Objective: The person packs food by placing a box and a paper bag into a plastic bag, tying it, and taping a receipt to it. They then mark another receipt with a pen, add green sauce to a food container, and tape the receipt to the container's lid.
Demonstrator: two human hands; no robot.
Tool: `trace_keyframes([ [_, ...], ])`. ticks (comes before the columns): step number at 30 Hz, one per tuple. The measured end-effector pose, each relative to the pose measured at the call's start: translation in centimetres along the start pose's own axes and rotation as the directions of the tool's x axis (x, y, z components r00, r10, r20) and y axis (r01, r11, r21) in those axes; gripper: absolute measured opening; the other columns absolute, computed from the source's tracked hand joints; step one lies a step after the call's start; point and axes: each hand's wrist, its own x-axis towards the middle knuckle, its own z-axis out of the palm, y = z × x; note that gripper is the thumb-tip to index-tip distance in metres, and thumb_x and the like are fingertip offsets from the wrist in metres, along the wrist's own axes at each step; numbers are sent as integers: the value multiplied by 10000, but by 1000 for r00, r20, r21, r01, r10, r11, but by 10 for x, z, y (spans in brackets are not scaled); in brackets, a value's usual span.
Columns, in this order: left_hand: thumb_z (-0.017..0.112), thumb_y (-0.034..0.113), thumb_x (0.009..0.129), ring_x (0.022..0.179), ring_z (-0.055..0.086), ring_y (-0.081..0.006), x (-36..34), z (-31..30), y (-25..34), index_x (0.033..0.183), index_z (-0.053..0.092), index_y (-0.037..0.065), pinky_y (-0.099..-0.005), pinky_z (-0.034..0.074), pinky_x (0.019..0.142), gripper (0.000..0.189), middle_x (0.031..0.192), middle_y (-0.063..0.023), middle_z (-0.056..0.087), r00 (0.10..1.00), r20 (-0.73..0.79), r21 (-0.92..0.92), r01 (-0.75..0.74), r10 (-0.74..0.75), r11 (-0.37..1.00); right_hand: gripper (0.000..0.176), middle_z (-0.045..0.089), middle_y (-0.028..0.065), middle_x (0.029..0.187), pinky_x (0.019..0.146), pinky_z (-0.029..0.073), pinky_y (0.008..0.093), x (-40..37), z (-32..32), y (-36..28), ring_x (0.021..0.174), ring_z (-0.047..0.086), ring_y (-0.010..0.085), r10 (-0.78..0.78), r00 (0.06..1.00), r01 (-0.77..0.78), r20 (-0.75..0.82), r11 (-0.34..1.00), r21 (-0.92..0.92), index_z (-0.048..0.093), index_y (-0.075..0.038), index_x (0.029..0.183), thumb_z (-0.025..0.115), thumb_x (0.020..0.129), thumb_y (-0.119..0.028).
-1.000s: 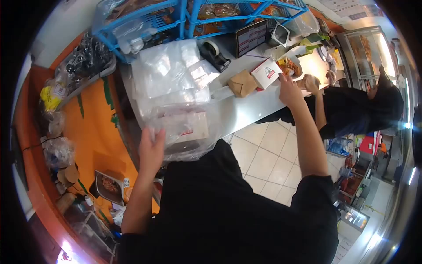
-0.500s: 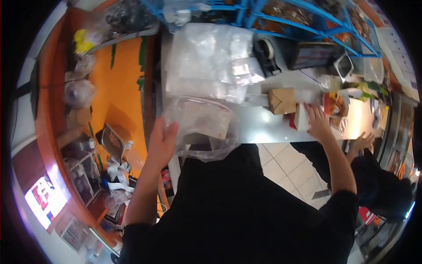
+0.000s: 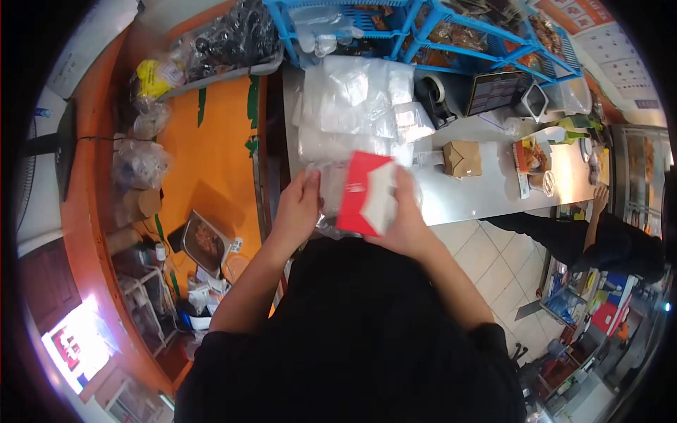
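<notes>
My right hand [image 3: 409, 220] grips a red and white paper box [image 3: 365, 194] by its white side, with the box tilted in front of my body. Beneath and beside the box is a clear plastic bag [image 3: 330, 185], partly hidden by it. My left hand [image 3: 302, 206] has its fingers closed on the left edge of this bag. A stack of flat clear plastic bags [image 3: 356, 95] lies just beyond on the steel counter [image 3: 469, 199]. To the right of the box stands a closed brown paper box [image 3: 462, 158].
A tape dispenser [image 3: 436, 99], a tablet [image 3: 492, 93] and an open food box [image 3: 534, 156] line the counter. Blue racks [image 3: 416, 35] rise behind. On the left, an orange surface [image 3: 204, 151] holds a metal tray [image 3: 204, 243]. A co-worker's hand [image 3: 599, 197] rests at the counter's far right.
My right hand has picked up the red and white box from the counter and carried it left over the clear bag. My left hand has shifted right, still at the bag.
</notes>
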Motion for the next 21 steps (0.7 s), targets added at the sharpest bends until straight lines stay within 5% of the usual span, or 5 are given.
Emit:
trace_keyframes([
  [4,458,377,1155,504,490,-103,18,-11,-24,1089,620,29,-286,389,457,389,662,-3,522,992,-43,-46,-122,120,991,1200,384,243,1539,1208,354,629,10,24,20,1440,407,443,32,994,5,105,941,-338,273,-33,1626,958,661,-231],
  [6,465,367,1153,582,521,-105,16,-5,-26,1110,634,14,-299,428,537,393,711,-23,558,990,7,5,-138,138,990,1085,442,208,1496,1173,289,758,4,21,4,1408,445,393,129,969,98,210,577,-811,332,-100,1624,910,717,-246],
  [13,529,373,1130,735,605,-128,25,9,-51,1134,640,6,-323,500,679,383,832,-48,645,995,98,-100,12,-2,995,1057,443,138,1578,1134,220,847,14,84,61,1499,368,372,-4,993,109,119,423,-900,328,-158,1653,871,765,-348],
  [17,623,292,1088,833,627,-112,13,4,-37,1125,618,10,-303,511,757,285,900,-64,663,969,50,26,-241,240,970,858,469,157,1568,1134,458,559,23,-26,-27,1340,581,304,331,933,-234,143,858,-457,473,-85,1567,856,842,-338],
  [21,657,235,1062,890,631,-115,-3,-4,-31,1109,608,8,-306,510,807,236,951,-77,680,972,-77,108,-214,223,971,1023,438,215,1601,1055,515,509,36,-129,91,1357,543,428,347,840,-538,-416,625,-565,335,-184,1646,864,811,-447],
])
